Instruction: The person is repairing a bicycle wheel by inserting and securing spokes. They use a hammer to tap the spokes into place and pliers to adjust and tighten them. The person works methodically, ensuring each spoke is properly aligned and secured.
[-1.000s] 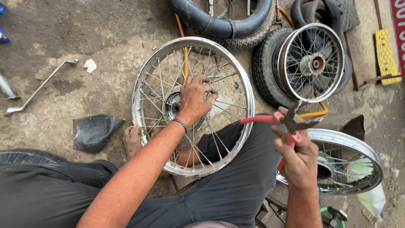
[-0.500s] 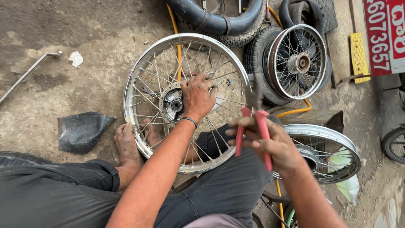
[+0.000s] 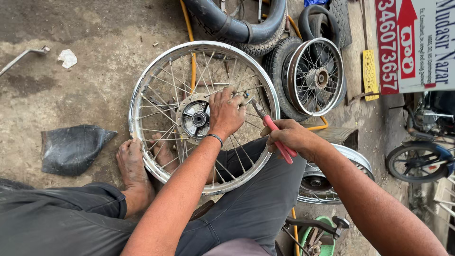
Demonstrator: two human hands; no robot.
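Two hands are on the job, both over the spoked wheel (image 3: 156,85) that lies flat on the concrete floor (image 3: 95,52) between my knees. My left hand (image 3: 226,113) rests palm-down on the spokes just right of the hub (image 3: 195,118), fingers spread and slightly curled — it presses rather than grips anything I can make out. My right hand (image 3: 290,136) is closed tight around the red handles of a pair of pliers (image 3: 271,128), whose metal nose points up-left toward the spokes beside the left fingertips; whether the nose actually bites a spoke I cannot tell. My bare foot (image 3: 132,166) sits against the rim's lower left edge. A second wheel with a tyre (image 3: 315,78) leans just beyond — a scrap of black rubber (image 3: 71,148) lies well to the left.
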